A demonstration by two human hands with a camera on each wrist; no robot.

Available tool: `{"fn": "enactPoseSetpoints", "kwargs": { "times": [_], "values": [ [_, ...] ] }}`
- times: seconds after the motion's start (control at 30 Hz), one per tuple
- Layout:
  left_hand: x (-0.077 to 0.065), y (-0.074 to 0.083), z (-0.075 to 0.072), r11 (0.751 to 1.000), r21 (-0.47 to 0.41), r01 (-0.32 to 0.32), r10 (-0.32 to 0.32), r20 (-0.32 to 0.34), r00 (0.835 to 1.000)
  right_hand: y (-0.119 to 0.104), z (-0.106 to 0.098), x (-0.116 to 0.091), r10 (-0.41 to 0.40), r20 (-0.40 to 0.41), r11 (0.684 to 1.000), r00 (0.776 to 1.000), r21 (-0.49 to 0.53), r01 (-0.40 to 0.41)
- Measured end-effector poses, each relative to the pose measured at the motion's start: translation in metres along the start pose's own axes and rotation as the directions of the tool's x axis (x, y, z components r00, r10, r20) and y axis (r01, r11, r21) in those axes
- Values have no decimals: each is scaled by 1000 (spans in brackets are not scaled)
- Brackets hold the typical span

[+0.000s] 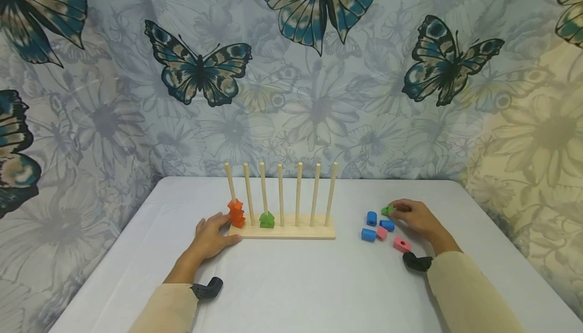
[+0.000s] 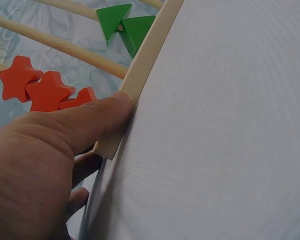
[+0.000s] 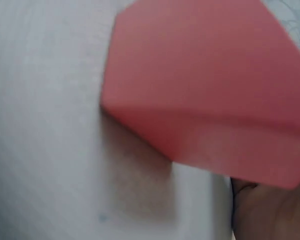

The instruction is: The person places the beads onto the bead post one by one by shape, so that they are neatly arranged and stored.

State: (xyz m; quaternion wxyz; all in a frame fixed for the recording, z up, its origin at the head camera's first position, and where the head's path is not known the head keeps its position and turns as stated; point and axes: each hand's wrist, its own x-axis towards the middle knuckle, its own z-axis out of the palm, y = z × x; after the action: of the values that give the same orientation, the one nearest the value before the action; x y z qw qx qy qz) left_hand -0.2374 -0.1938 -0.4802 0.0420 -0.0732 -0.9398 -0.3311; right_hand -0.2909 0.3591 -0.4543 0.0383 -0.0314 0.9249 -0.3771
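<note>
My left hand [image 1: 211,237] grips the left end of a wooden peg board [image 1: 291,233], thumb along its front edge and the other fingers round the end. Orange star blocks [image 2: 51,91] are stacked on the leftmost peg, beside that hand. Two green triangle blocks [image 2: 137,34] sit on the third peg from the left. Over on the right, my right hand [image 1: 414,215] pinches another green triangle block [image 1: 387,210] at the table, its fingers partly covering it. A pink block [image 3: 205,65] fills much of the right wrist view, with part of the hand at lower right.
Left of the right hand lie blue cylinders [image 1: 368,235] and a small pink block [image 1: 381,233]. A pink block with a hole [image 1: 402,244] is nearer the right wrist. The white table [image 1: 309,292] ends at a butterfly-patterned cloth [image 1: 319,120].
</note>
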Motion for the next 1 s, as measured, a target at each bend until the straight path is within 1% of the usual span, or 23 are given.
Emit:
{"fn": "enactPoseSetpoints", "kwargs": {
  "times": [0.1,0.17,0.23,0.4,0.47,0.67,0.73,0.87,1.0],
  "values": [
    [0,1,0,1000,4,0,0,-1,1000,0,0,-1,46,-47,996,998,78,-42],
    [-1,1,0,1000,7,3,-3,1,1000,1,0,-3,78,-74,989,994,128,-68],
    [-1,2,0,1000,7,4,-4,3,1000,2,-1,-4,96,-96,978,991,195,-76],
    [-1,3,-1,1000,1,14,-14,5,1000,3,-2,-8,76,-137,952,988,304,-31],
    [-1,2,-1,1000,5,14,-14,3,1000,4,-2,-9,74,-150,949,986,313,-24],
    [0,0,-1,1000,9,12,-12,3,1000,4,0,-7,129,-172,945,977,320,-68],
    [-1,1,-1,1000,7,12,-12,1,1000,3,1,-6,137,-184,942,973,329,-71],
    [-1,1,-1,1000,6,13,-13,1,1000,3,2,-5,144,-228,958,963,277,-77],
    [0,1,0,1000,13,18,-18,1,1000,-2,3,-5,168,-276,966,946,237,-103]
  ]
}}
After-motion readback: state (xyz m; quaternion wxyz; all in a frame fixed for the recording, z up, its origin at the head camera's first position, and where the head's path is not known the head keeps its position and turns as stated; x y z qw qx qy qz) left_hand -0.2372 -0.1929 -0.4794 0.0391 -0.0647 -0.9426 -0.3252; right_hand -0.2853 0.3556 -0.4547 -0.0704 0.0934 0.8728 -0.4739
